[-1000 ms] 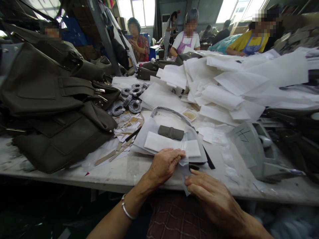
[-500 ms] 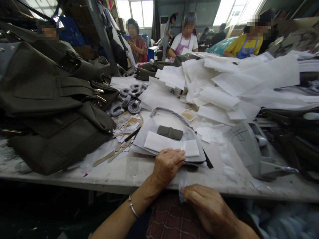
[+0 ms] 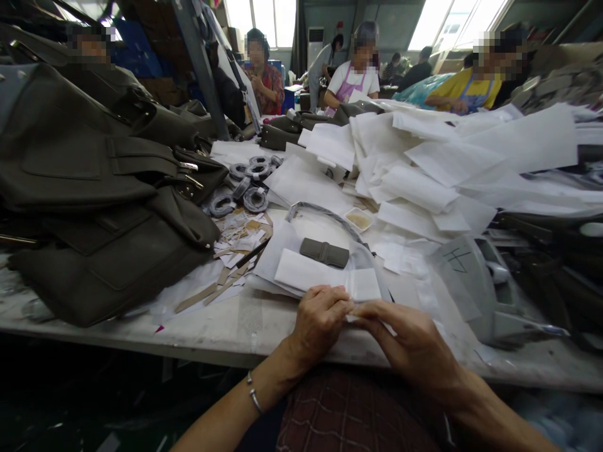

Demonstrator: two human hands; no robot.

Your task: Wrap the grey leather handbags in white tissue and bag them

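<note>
A bundle wrapped in thin white sheet (image 3: 268, 260) lies at the table's front, with a folded white pad (image 3: 306, 271) and a dark olive strap piece (image 3: 325, 252) on top. An arched, wrapped handle (image 3: 330, 216) rises behind it. My left hand (image 3: 323, 323) is closed on the bundle's near edge, fingertips over the white pad. Close beside it, my right hand (image 3: 407, 333) pinches the end of a translucent strip at that same edge. The strip (image 3: 350, 279) crosses the pad; its end is mostly hidden by my fingers.
Dark olive bags (image 3: 117, 251) are piled on the left. Paper scraps (image 3: 240, 235) and wrapped coils (image 3: 254, 198) lie beside them. White sheets (image 3: 424, 163) are heaped behind. A grey tape dispenser (image 3: 485, 289) stands at right, near a small tray (image 3: 358, 218). Other people sit beyond the table.
My right hand has moved up from below the table edge to the bundle, bringing the strip's end against its near edge. My left hand stays on the bundle. The view has shifted slightly.
</note>
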